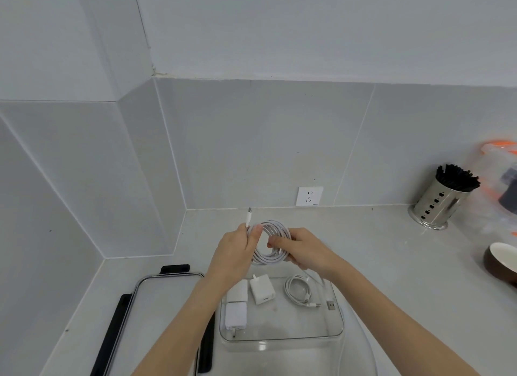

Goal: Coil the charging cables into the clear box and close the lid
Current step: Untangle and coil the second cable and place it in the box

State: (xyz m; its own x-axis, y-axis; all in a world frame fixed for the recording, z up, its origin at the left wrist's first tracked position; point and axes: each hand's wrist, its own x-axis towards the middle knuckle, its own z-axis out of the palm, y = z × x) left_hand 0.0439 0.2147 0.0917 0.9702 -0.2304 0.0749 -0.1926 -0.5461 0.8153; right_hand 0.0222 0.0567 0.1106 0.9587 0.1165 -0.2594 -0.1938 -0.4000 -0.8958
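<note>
A white charging cable (pixel 272 230) is wound into a round coil and held above the far end of the clear box (pixel 282 340). My left hand (pixel 237 249) pinches the coil's left side, and one plug end sticks up above my thumb. My right hand (pixel 299 248) grips the coil's right side, and a loose tail with a USB plug (pixel 331 305) hangs down into the box. Inside the box lie a smaller coiled white cable (pixel 298 290) and three white charger plugs (pixel 260 291). The clear lid (pixel 156 305) with black latches lies flat to the left of the box.
A white wall socket (pixel 309 196) sits in the tiled back wall. At the right stand a steel holder of black sticks (pixel 442 199), a plastic bag with orange parts (pixel 500 185) and a brown bowl (pixel 503 262). Walls close off the counter at left and behind.
</note>
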